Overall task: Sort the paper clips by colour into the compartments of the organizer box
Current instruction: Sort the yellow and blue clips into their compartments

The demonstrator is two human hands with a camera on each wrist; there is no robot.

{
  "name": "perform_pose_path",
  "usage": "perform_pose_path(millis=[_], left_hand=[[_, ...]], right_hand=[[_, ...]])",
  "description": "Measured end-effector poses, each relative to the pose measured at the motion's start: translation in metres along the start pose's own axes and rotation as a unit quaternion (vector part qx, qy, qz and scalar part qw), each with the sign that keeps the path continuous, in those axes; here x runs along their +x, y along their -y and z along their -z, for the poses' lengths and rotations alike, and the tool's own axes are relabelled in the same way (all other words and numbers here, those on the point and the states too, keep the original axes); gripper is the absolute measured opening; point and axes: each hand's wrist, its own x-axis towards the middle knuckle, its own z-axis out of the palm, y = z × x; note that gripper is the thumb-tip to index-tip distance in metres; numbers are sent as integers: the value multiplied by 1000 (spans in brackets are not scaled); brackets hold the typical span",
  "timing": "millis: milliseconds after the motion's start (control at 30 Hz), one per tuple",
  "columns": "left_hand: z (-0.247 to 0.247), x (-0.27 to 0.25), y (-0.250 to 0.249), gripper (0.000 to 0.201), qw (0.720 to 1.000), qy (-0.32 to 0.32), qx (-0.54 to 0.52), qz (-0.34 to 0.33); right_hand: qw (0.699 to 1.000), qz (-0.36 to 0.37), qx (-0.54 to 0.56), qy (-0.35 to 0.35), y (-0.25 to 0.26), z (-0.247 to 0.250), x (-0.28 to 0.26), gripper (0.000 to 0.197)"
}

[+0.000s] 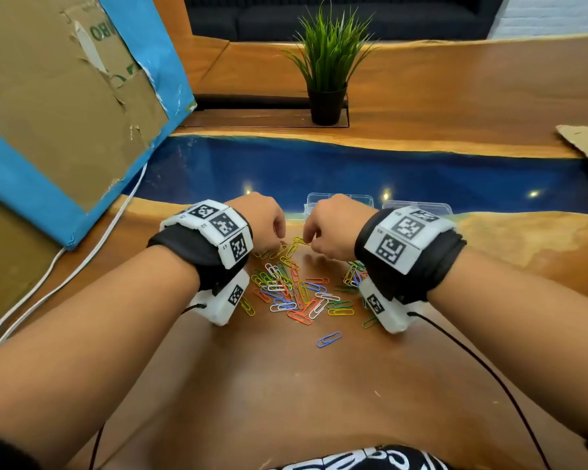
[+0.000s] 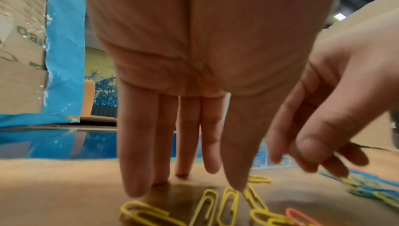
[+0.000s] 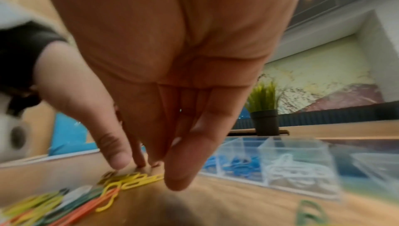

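Note:
A heap of mixed paper clips (image 1: 296, 290) lies on the wooden table between my wrists. Several yellow clips (image 2: 207, 207) lie at its far edge. My left hand (image 1: 275, 237) points straight down over them with straight fingers (image 2: 138, 170), tips at the table. My right hand (image 1: 308, 240) reaches down close beside it; its fingertips and thumb (image 3: 177, 175) touch down at yellow clips (image 3: 138, 180), and I see none lifted. The clear organizer box (image 3: 302, 144) stands just beyond, mostly hidden by my hands in the head view. It holds blue clips (image 3: 237, 165) and white clips (image 3: 298, 171) in separate compartments.
A potted plant (image 1: 326, 72) stands at the back. A big cardboard box with blue covering (image 1: 65, 96) leans at the left, a white cable (image 1: 82, 259) running beside it. A clear lid (image 1: 421, 206) lies right of the organizer. A lone blue clip (image 1: 328, 339) lies nearer me.

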Motion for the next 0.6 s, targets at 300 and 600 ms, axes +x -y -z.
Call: perform_pose_path(millis=[300, 600], left_hand=[[-3, 0, 1, 20, 999, 6, 46, -5], [-4, -1, -4, 8, 998, -5, 66, -15]], right_hand=[[994, -7, -105, 20, 15, -12, 19, 23], [987, -18, -137, 79, 16, -11, 15, 22]])
